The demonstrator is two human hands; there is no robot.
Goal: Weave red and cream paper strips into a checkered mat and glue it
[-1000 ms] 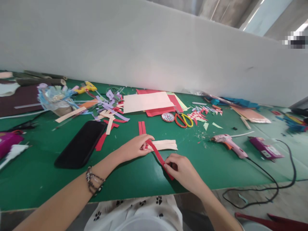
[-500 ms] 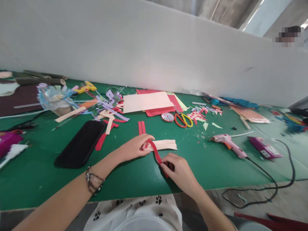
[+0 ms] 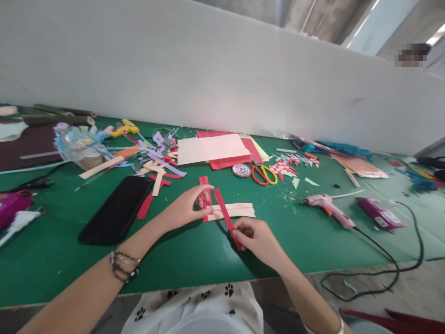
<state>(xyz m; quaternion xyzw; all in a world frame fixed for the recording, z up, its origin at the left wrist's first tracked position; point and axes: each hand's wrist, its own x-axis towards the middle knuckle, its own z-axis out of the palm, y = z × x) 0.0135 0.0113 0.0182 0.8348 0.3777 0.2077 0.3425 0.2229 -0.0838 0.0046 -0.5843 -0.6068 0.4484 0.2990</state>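
**Red Strip Freed at Far End**

Since the earlier frame, the left hand [image 3: 190, 204] has opened and moved off the held red paper strip [image 3: 225, 209]; its thumb and fingers stand parted beside the crossed strips. The right hand [image 3: 255, 234] pinches the strip near its near end. Long axis: diagonal, far-left to near-right, above the tabletop [image 3: 174, 260]. Count: one held strip; two upright red strips [image 3: 204, 185], pointing away from the wearer; two pale paper strips [image 3: 241, 210], lying left-right.
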